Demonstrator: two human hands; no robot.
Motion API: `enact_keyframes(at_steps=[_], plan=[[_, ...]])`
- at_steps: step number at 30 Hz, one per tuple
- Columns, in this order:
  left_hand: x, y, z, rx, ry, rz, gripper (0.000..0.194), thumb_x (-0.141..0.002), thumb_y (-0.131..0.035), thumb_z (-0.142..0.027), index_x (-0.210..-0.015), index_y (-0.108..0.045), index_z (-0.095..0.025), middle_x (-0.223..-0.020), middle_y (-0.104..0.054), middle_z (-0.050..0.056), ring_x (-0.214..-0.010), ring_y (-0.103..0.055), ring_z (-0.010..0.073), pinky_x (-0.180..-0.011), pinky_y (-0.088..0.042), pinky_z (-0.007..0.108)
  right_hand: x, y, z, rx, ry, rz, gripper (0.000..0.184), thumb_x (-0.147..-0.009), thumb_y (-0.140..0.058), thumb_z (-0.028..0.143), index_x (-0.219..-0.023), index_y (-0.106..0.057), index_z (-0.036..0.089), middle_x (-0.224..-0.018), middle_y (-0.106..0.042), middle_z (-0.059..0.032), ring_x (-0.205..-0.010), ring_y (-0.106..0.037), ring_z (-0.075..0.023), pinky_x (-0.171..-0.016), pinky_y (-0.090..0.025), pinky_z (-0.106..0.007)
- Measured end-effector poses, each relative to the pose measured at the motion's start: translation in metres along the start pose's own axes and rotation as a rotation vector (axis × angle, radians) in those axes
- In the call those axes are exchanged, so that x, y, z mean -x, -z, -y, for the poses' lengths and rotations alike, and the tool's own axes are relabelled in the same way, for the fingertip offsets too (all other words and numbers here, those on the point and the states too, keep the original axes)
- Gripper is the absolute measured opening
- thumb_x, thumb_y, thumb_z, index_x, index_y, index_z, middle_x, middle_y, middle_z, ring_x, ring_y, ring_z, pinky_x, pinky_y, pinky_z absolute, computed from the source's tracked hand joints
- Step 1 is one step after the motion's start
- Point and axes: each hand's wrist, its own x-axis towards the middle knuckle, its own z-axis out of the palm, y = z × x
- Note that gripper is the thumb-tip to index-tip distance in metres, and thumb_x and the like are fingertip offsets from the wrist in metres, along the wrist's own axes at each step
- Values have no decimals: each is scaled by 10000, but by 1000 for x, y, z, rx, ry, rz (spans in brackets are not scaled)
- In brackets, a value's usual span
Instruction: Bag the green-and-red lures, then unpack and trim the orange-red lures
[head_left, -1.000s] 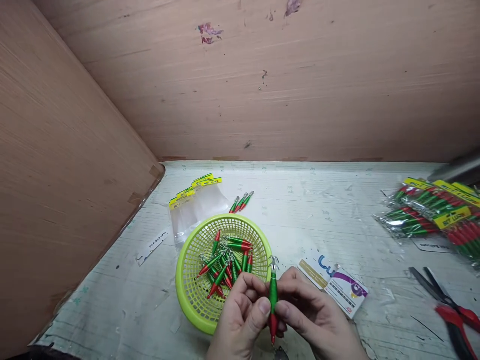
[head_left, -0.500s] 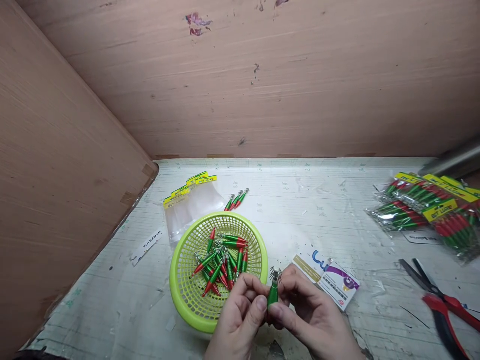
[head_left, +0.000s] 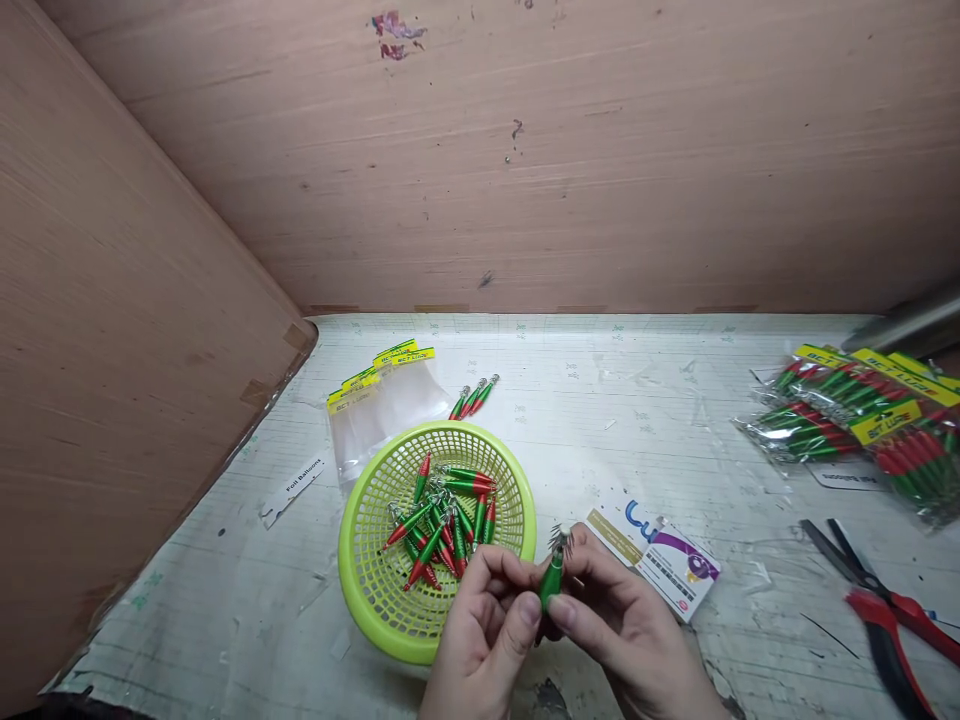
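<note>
A green fishing lure (head_left: 552, 578), its spiky hook crown pointing up, is pinched between both hands in front of me. My left hand (head_left: 495, 625) grips it from the left with thumb and fingers. On the other side, the thumb and fingertips of my right hand (head_left: 622, 620) press against it. The lower end of this lure is mostly hidden by the fingers. Just left of my hands stands a lime-green plastic basket (head_left: 364, 610), holding several red-and-green lures (head_left: 427, 553) in a loose heap.
Behind the basket lie a few lures (head_left: 475, 397) and fanned clear bags with yellow headers (head_left: 382, 405). Printed cards (head_left: 679, 575) lie beyond my right hand. At right are filled lure packs (head_left: 911, 450) and red-and-black-handled scissors (head_left: 885, 610). Wooden walls (head_left: 480, 200) enclose the back and left.
The held lure has shifted slightly right and tilted, its hook end leaning to the right. Both hands keep their pinch on it.
</note>
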Motion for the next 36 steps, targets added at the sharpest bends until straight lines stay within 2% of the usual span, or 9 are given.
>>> enact_keyframes(at_steps=[5, 9, 12, 15, 19, 23, 29, 32, 36], plan=[[5, -6, 1, 35, 16, -14, 373, -680, -849, -356, -891, -586, -196, -854, -653, 19, -768, -604, 120, -742, -483, 242, -3, 4, -2, -228, -130, 82, 252, -718, -783, 433, -813, -697, 216, -772, -584, -11, -692, -514, -142, -665, -457, -262], [6, -7, 4, -34, 24, -33, 358, -710, -821, -384, -925, -617, -182, -826, -655, 29, -743, -623, 135, -712, -496, 245, -2, 2, -3, -278, -144, 21, 285, -690, -821, 411, -851, -689, 217, -775, -586, -1, -642, -505, -111, -578, -445, -219], [4, -7, 5, -16, 66, 13, 380, -729, -799, -422, -935, -614, -162, -814, -674, 43, -694, -637, 141, -665, -486, 248, 0, 0, -3, -258, -157, -26, 281, -682, -839, 375, -832, -665, 214, -717, -536, 31, -538, -466, -69, -491, -410, -185], [0, -7, 6, 81, 128, 77, 394, -727, -803, -422, -936, -606, -151, -740, -669, 23, -630, -622, 118, -635, -465, 233, 1, 2, -3, -197, -128, -9, 260, -704, -822, 377, -859, -695, 211, -776, -533, 20, -509, -469, -54, -464, -402, -185], [-3, -7, 10, 179, 164, 101, 373, -732, -805, -402, -916, -605, -146, -686, -648, 3, -607, -614, 107, -624, -452, 227, -1, 8, -6, -129, -76, 83, 251, -764, -765, 402, -946, -748, 230, -878, -547, -18, -521, -498, -58, -489, -425, -212], [-3, -8, 13, 214, 170, 88, 372, -727, -813, -383, -903, -576, -157, -695, -656, 5, -616, -630, 119, -605, -451, 225, -5, 12, -12, -138, -36, 165, 284, -829, -687, 442, -1007, -761, 235, -894, -565, -45, -493, -461, -46, -475, -407, -218], [-3, -9, 8, 226, 205, 93, 402, -714, -820, -400, -872, -527, -175, -714, -670, 5, -614, -657, 135, -601, -455, 226, -1, 4, -4, -199, -143, 61, 333, -814, -701, 474, -975, -773, 193, -641, -491, 18, -466, -411, -46, -473, -376, -196], [-4, -9, 8, 194, 205, 109, 426, -722, -806, -434, -927, -537, -175, -707, -666, 6, -613, -662, 140, -598, -450, 224, 1, -1, 1, -212, -206, 0, 344, -786, -732, 480, -954, -771, 182, -617, -473, 33, -468, -419, -36, -473, -365, -167], [-2, -9, 15, 123, 211, 113, 466, -727, -778, -501, -948, -515, -185, -695, -641, -8, -611, -654, 141, -615, -463, 238, -1, -2, -4, -263, -203, 58, 346, -762, -746, 495, -905, -757, 180, -608, -483, 40, -418, -374, -12, -422, -339, -142]])
